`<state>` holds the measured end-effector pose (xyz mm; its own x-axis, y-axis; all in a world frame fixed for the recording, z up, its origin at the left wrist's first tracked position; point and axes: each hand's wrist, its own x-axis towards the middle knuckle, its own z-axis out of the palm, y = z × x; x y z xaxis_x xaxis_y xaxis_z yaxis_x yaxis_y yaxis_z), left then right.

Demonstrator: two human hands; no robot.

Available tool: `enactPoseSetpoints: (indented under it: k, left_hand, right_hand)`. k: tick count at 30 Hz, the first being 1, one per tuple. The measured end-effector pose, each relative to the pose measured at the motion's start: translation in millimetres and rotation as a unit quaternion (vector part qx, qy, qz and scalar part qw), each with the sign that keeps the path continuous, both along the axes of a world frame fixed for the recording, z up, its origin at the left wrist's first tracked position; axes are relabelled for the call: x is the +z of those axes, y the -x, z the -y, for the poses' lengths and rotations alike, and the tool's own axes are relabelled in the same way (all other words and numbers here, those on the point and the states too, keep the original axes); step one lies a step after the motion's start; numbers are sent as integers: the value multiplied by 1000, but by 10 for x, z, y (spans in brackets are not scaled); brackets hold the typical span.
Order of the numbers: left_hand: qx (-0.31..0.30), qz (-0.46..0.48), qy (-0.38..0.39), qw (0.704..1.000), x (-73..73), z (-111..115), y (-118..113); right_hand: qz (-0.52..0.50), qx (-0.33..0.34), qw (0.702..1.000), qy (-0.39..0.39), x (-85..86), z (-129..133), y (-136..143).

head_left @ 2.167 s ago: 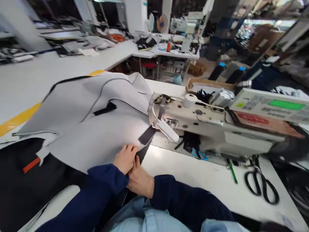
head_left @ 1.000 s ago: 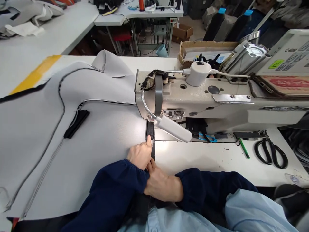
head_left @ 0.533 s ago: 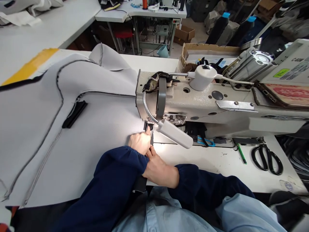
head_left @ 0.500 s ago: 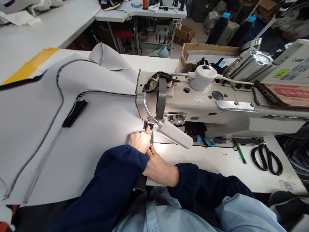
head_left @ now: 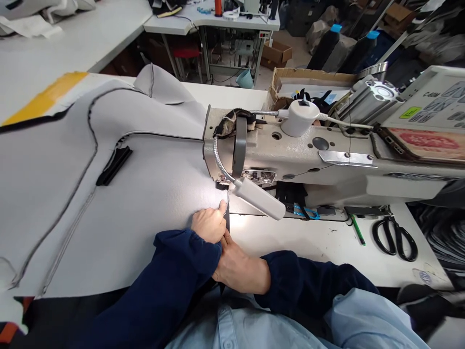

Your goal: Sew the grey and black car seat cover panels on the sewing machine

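A large grey fabric panel [head_left: 170,189] with dark piped seams lies under the head of a sewing machine [head_left: 254,150]. Along its right edge runs a narrow black strip [head_left: 227,218], leading up to the presser foot area. My left hand [head_left: 209,224] presses on the panel just below the needle, its fingers closed on the fabric edge and one digit pointing forward. Just behind it, my right hand [head_left: 241,265] grips the black strip and panel edge; its fingertips are partly hidden under my left hand. A lit white lamp [head_left: 259,198] shines on this spot.
Black scissors [head_left: 395,237] and a green marker [head_left: 358,230] lie on the table at right. A black folded piece [head_left: 114,166] is attached to the panel. Behind the machine stands a cardboard box [head_left: 312,76]. A phone [head_left: 432,145] rests on the machine.
Both hands have come slightly toward me, away from the needle. My left hand's fingertips have left the presser foot area. The view has shifted a little.
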<state>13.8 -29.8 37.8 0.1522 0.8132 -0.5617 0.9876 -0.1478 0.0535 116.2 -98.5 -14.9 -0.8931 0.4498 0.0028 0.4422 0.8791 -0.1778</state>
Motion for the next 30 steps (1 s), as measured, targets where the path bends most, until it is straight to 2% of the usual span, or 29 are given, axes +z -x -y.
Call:
enactPoseSetpoints:
  k: [5,10,13,15,17,19,21,23,26,30]
  left_hand:
    - [8,15,-24,1000,-91,-137,-2]
    - [22,42,-74,996,-193,-337,3]
    - [16,120,-83,989,-214,-327,96]
    - [-25,241,-100,965,-244,-180,239]
    - [-92,360,-138,918,-307,60,434]
    - [-165,404,-182,881,-389,314,642]
    - [-233,371,-213,873,-467,495,815]
    - [-287,314,-230,875,-529,567,923]
    - [-353,260,-241,866,-599,534,974]
    - [-408,248,-263,838,-658,492,944]
  right_hand:
    - [4,-25,1000,9,-82,-90,24]
    - [-6,-42,998,-35,-221,-253,55]
    - [-13,-53,996,-67,-243,-291,40]
    - [-12,-52,995,-85,-222,-201,3]
    - [-23,-36,995,-85,-194,-16,-41]
    - [-59,-34,995,-66,-183,203,-68]
    - [-94,-60,993,-50,-203,385,-62]
    - [-107,-75,990,-46,-246,489,-28]
    - [-106,-78,990,-41,-300,528,38]
    - [-101,-84,991,-30,-293,512,103]
